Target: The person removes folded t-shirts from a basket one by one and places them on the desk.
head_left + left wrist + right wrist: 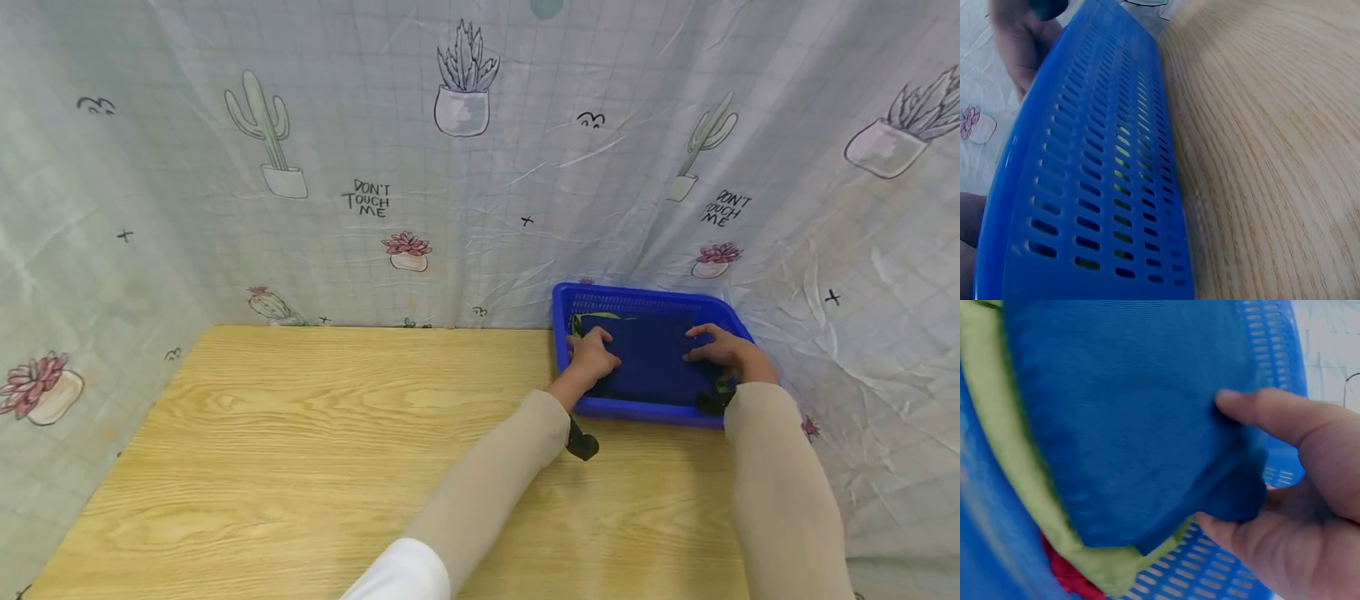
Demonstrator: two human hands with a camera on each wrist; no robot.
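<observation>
A folded dark blue cloth (pixel 649 358) lies in a blue plastic basket (pixel 637 410) on the table's right side. At the cloth's left end, my left hand (pixel 592 358) grips it, thumb on top. Across from it, my right hand (pixel 723 348) holds the right end. Close up in the right wrist view, the fingers (pixel 1272 412) bunch the cloth's corner into a fold. Light green cloth (pixel 997 425) shows beneath the blue one, and a bit of red cloth (pixel 1071 573) lies lower. In the left wrist view, the basket wall (pixel 1104 162) hides most of my left hand.
The basket stands at the back right corner of the wood-grain table (pixel 337 442), close to a printed curtain (pixel 480 200). That curtain runs along the back and both sides. A black wrist camera (pixel 582 442) sits under my left wrist, beside the basket's front rim.
</observation>
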